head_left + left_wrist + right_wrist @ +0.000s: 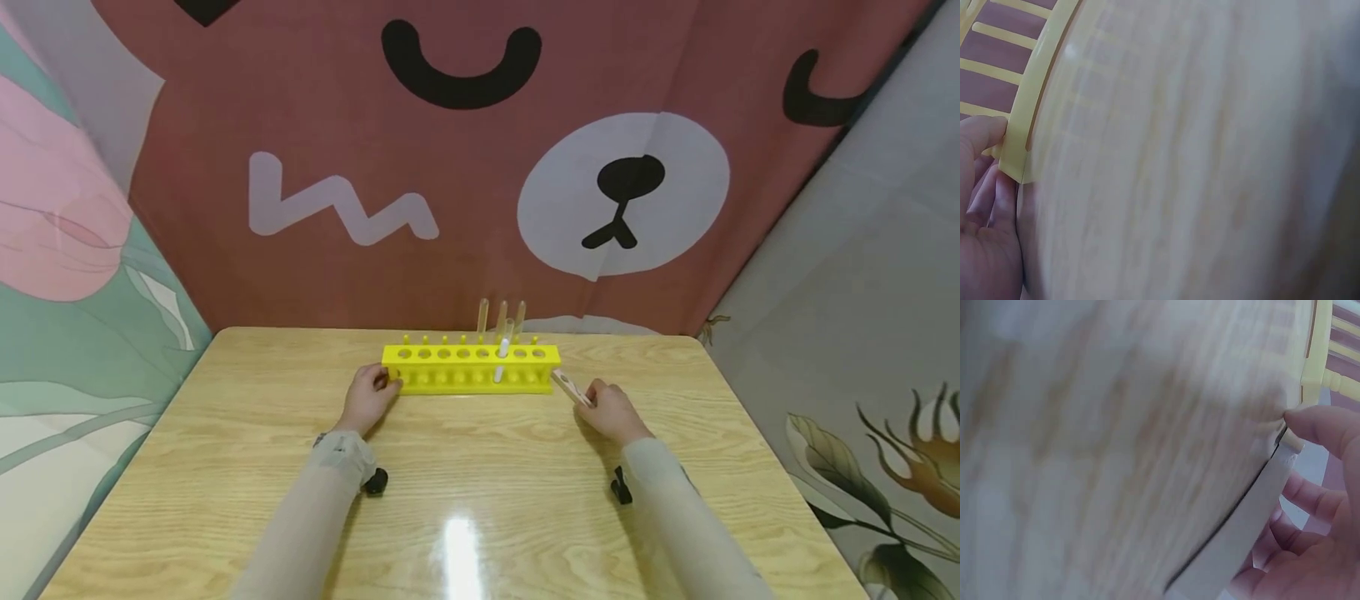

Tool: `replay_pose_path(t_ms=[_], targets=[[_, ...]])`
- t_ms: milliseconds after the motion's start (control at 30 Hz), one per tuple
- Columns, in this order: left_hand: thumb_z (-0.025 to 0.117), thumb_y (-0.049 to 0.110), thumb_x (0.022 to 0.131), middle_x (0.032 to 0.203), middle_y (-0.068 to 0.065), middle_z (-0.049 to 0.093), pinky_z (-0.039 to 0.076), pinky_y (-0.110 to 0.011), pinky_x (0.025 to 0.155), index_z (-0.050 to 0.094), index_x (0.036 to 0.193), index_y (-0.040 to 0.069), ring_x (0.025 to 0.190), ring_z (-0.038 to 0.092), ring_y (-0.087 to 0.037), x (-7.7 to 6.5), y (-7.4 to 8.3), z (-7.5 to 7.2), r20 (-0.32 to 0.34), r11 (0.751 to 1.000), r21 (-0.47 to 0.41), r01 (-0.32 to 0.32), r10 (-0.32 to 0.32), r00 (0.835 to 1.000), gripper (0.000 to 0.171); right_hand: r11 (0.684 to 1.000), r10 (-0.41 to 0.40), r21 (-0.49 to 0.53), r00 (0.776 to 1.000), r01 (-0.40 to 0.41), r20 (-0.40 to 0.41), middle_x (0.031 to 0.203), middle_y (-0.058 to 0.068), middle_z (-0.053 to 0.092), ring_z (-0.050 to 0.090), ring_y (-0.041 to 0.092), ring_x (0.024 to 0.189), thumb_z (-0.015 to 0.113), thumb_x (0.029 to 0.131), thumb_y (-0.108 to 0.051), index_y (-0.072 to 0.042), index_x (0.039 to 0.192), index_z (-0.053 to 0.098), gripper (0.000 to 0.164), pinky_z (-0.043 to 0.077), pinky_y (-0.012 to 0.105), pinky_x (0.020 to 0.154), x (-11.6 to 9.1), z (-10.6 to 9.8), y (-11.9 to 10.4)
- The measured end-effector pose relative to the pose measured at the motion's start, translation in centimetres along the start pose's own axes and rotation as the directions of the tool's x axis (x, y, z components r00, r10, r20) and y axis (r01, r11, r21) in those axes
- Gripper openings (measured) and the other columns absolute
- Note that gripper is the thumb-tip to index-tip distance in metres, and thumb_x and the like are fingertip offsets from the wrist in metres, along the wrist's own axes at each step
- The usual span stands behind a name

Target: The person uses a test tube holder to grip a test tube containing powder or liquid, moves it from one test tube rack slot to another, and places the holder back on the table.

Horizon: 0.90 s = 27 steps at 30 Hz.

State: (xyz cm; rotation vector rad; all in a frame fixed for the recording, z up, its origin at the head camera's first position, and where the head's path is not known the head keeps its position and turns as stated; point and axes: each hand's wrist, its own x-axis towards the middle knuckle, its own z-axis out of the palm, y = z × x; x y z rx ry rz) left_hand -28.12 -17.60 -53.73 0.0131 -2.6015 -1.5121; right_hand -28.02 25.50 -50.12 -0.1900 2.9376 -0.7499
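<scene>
A yellow test tube rack [471, 356] stands at the far side of the table. My left hand [367, 396] grips its left end; in the left wrist view the thumb [988, 134] lies against the yellow edge, other fingers behind. One tilted glass test tube [503, 348] with white contents sits in a hole right of the middle. Three empty-looking tubes [483, 317] stand upside down along the back row of pegs. Near the rack's right end, my right hand [615, 412] holds a pale wooden test tube clamp [570, 387], its far end close to the rack.
The wooden table [465, 467] has a bright light reflection near its front. Behind it hangs a brown curtain [465, 283] with a bear print, close to the rack. Patterned cloths hang at left and right. Dark wrist cameras [376, 482] sit under both sleeves.
</scene>
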Motion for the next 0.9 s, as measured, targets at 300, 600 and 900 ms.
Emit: replay_pose_path(t_ms=[300, 600, 900], targets=[[0.064, 0.011, 0.1, 0.135, -0.029, 0.05, 0.04, -0.056, 0.108, 0.063, 0.119, -0.007, 0.127, 0.046, -0.041, 0.7, -0.5, -1.3, 0.098, 0.999, 0.026, -0.027, 0.024, 0.995, 0.027, 0.999, -0.03, 0.034, 0.997, 0.028, 0.065, 0.078, 0.009, 0.056, 0.049, 0.022, 0.068, 0.071, 0.092, -0.016, 0.001, 0.097, 0.054, 0.024, 0.043, 0.031, 0.058, 0.9, -0.4, 0.2], [0.064, 0.01, 0.099, 0.133, -0.029, 0.053, 0.045, -0.053, 0.106, 0.058, 0.131, -0.01, 0.124, 0.051, -0.041, 0.7, 0.1, -2.1, 0.137, 0.992, 0.116, -0.051, 0.034, 0.99, 0.038, 0.997, -0.07, 0.033, 0.978, 0.064, 0.198, 0.082, 0.009, 0.059, 0.052, 0.021, 0.069, 0.069, 0.097, -0.021, 0.0, 0.104, 0.053, 0.028, 0.047, 0.033, 0.061, 1.6, -1.2, 0.5], [0.064, 0.01, 0.099, 0.112, -0.017, 0.066, 0.051, -0.051, 0.094, 0.067, 0.113, -0.001, 0.106, 0.062, -0.034, 1.6, 0.2, -3.5, 0.26, 0.943, 0.279, -0.183, 0.109, 0.96, 0.018, 0.999, -0.041, -0.006, 0.953, 0.045, 0.301, 0.086, 0.008, 0.059, 0.053, 0.021, 0.075, 0.052, 0.106, -0.037, -0.007, 0.114, 0.054, 0.03, 0.046, 0.036, 0.067, 1.7, -3.2, 1.6]])
